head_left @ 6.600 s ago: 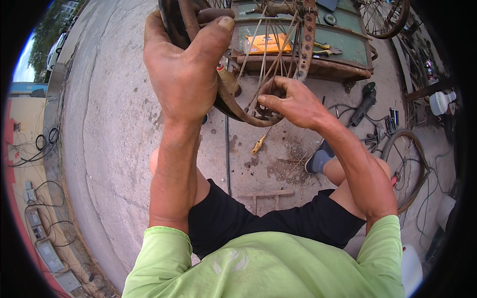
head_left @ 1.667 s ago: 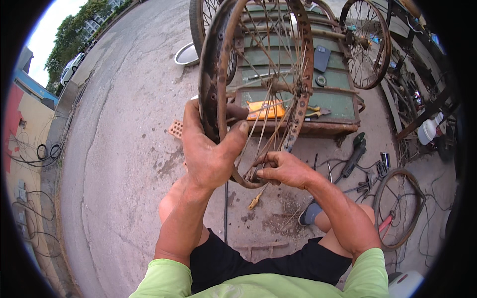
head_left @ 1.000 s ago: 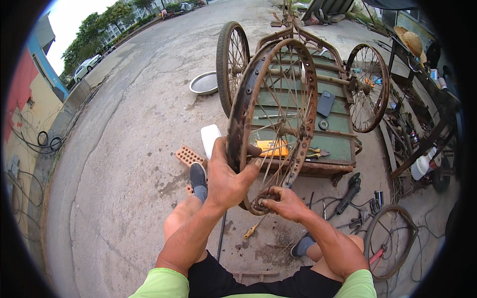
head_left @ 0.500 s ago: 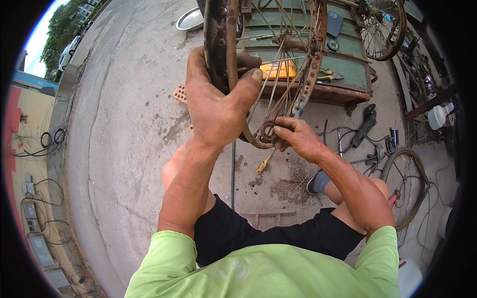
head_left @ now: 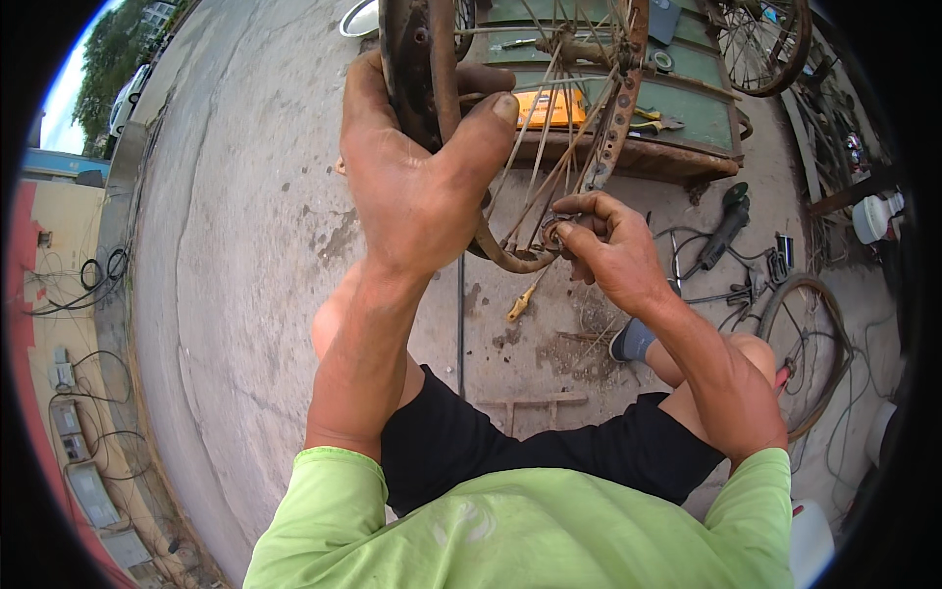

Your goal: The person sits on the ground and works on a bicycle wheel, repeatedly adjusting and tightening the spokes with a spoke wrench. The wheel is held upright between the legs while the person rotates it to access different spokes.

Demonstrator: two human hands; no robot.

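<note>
A rusty bicycle wheel is held up in front of me, with thin spokes (head_left: 536,147) running to its hub (head_left: 586,51). My left hand (head_left: 417,177) is closed round the left side of the rim (head_left: 444,74), its thumb lying over the inner edge. At the rim's lower end, the thumb and fingertips of my right hand (head_left: 610,245) pinch a small rusty round piece (head_left: 552,234) beside the spoke ends. The fingers partly hide this piece, so its exact kind does not show.
Beyond the wheel stands a green metal bench (head_left: 677,133) with pliers (head_left: 655,124) and a yellow-orange box (head_left: 549,108). A yellow-handled screwdriver (head_left: 520,306) lies on the concrete below. To the right are a corded power tool (head_left: 724,231) and another wheel (head_left: 842,339).
My right hand has moved slightly up and right with the small round piece. My left hand and the held rim have shifted a little left and up in view.
</note>
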